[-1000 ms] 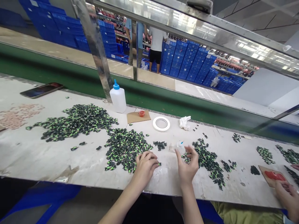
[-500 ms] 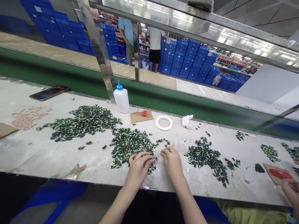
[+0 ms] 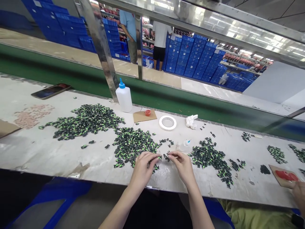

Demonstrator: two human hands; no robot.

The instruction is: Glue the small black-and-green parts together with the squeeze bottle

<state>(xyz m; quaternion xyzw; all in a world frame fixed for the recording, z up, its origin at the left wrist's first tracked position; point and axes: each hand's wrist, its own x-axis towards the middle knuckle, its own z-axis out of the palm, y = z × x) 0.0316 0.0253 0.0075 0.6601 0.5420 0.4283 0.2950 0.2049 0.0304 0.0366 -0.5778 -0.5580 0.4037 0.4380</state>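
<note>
My left hand is in front of the middle pile of small black-and-green pieces, thumb and fingertips pinched on one such piece. Facing it, my right hand pinches a small dark piece between thumb and forefinger. A narrow gap lies between the two sets of fingertips, with dark bits in it. Just beyond my right hand stands a small clear bottle with a blue tip. Several loose dark pieces lie past the fingertips.
More black-and-green piles lie left and right. At the back are a white bottle, a red cup on cardboard, a tape roll, crumpled tissue and a phone. A co-worker's hand is at right.
My right hand has turned and lifted slightly, and a dark piece now shows at its fingertips. My left hand has moved slightly right. The co-worker's hand has shifted by the red-smeared cardboard.
</note>
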